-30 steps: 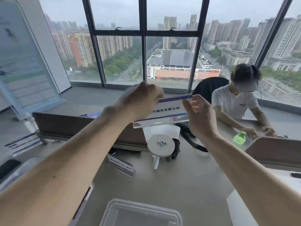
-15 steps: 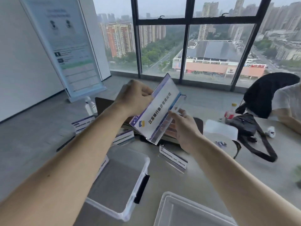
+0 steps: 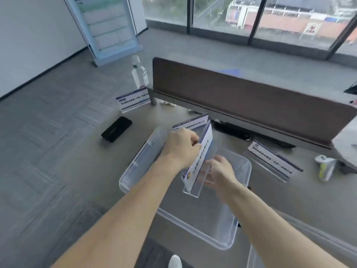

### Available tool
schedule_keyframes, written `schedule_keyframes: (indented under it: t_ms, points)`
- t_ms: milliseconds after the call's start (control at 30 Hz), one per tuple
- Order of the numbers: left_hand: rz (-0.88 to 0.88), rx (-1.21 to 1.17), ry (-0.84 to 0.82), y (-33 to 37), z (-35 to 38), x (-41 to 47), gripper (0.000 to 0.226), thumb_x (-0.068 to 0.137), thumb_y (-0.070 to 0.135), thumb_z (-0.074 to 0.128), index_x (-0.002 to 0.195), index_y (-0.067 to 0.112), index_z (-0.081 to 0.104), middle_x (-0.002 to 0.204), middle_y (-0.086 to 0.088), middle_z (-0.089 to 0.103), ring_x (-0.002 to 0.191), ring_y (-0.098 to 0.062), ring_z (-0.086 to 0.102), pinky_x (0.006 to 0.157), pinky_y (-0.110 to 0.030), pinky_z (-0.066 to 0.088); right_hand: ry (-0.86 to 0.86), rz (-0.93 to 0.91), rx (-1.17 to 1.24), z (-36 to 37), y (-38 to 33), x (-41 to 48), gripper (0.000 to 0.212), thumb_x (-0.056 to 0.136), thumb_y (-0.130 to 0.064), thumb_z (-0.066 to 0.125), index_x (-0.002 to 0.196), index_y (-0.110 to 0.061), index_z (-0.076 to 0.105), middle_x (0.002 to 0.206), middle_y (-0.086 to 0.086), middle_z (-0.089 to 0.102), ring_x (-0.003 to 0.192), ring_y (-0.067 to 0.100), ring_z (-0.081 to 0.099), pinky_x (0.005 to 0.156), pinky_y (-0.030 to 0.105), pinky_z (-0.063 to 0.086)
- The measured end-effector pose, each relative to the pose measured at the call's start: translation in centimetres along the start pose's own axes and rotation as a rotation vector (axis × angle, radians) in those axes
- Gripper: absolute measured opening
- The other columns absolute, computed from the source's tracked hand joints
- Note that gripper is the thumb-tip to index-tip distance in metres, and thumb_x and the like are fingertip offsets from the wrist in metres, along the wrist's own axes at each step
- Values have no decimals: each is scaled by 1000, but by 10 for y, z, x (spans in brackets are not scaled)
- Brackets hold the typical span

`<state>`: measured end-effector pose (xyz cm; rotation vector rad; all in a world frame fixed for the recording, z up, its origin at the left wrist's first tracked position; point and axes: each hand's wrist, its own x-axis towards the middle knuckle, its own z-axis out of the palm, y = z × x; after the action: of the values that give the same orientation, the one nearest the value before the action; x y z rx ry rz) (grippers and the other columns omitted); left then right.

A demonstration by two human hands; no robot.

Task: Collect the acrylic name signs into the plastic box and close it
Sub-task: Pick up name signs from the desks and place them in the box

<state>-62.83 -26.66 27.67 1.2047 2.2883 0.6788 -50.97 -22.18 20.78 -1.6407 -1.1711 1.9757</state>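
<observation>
1. Head view, hands: the left hand (image 3: 181,147) has its fingers curled over the upper edge of 1 acrylic name sign (image 3: 201,161). The right hand (image 3: 218,173) grips the same sign lower down, at its clear base. Both hands are clamped on it, close together but not touching each other.
2. Head view, held sign: it is tilted, with the printed white face and blue border turned toward the left arm. It hangs over the open mouth of the clear plastic box (image 3: 133,169). I cannot tell whether its lower end touches the box floor.
3. Head view, box: it sits on the grey desk (image 3: 289,200) with no lid on it. A second clear plastic edge (image 3: 251,256) shows at the lower right; what it is cannot be told.
4. Head view, other signs: 3 more stand on the desk. 1 is just behind the box (image 3: 191,123), 1 is to the right (image 3: 274,159), and 1 is at the far left corner (image 3: 133,99).
5. Head view, surroundings: a black phone (image 3: 116,129) lies left of the box. A clear bottle (image 3: 139,72) stands beside the brown desk divider (image 3: 251,101). A roll-up banner (image 3: 108,28) stands on the floor beyond.
</observation>
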Motion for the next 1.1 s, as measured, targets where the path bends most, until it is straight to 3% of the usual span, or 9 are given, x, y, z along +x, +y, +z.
schedule_keyframes:
  t_ms: [133,200,267,367,467,600,700,900,1100]
  points:
    - [-125,-45,-18,-66,42,7,17,92,19,69,98,8,80,96,-10,80,93,-27,74,80,-35,58,-12,127,-5,26,55,49,51,86,0,44,135,-12,50,95,18,72,68,29,69,68,50,63]
    - [-152,-51,-34,-91,57,9,21,94,18,69,110,8,79,106,-9,79,99,-23,74,85,-28,56,8,185,-20,34,72,66,42,89,2,41,129,-6,52,92,17,71,61,27,67,59,40,61]
    - [-179,-87,-34,-111,69,12,28,94,19,70,120,10,75,112,-6,78,104,-18,73,87,-21,52,20,217,-40,42,85,80,39,92,0,40,128,-5,54,94,16,71,63,25,67,61,38,58]
    - [-192,-107,-30,-132,87,18,26,94,19,70,119,13,76,108,-1,80,99,-14,75,81,-14,50,38,198,-87,52,96,93,40,93,-1,39,121,-22,59,82,5,69,68,21,62,66,38,49]
    - [-170,-98,-27,-148,105,20,20,94,20,69,111,18,78,99,3,81,91,-15,76,81,-29,61,33,188,-123,61,103,102,40,93,0,39,114,-28,59,76,0,64,68,17,56,69,37,43]
    - [-160,-33,-9,-157,122,22,26,94,24,69,118,22,75,101,-1,80,94,-24,76,81,-41,62,38,214,-133,72,108,111,34,95,-4,40,82,-24,65,70,3,57,64,19,48,67,35,40]
    - [-120,23,5,-161,124,23,25,96,28,65,119,25,73,98,-1,80,90,-26,75,75,-42,62,47,234,-104,78,107,115,37,95,-1,40,72,-22,60,65,5,51,63,20,44,71,38,39]
    - [-123,84,36,-166,117,26,30,97,25,64,126,20,71,105,-5,79,97,-27,74,80,-39,61,17,242,-106,88,107,116,38,96,-2,39,67,-20,56,65,3,49,63,16,41,73,38,39]
    - [-143,109,36,-172,114,28,20,97,24,65,114,21,75,95,0,79,87,-24,74,69,-33,59,-27,274,-97,90,107,113,42,95,1,37,63,-22,49,35,-15,50,62,15,43,75,38,43]
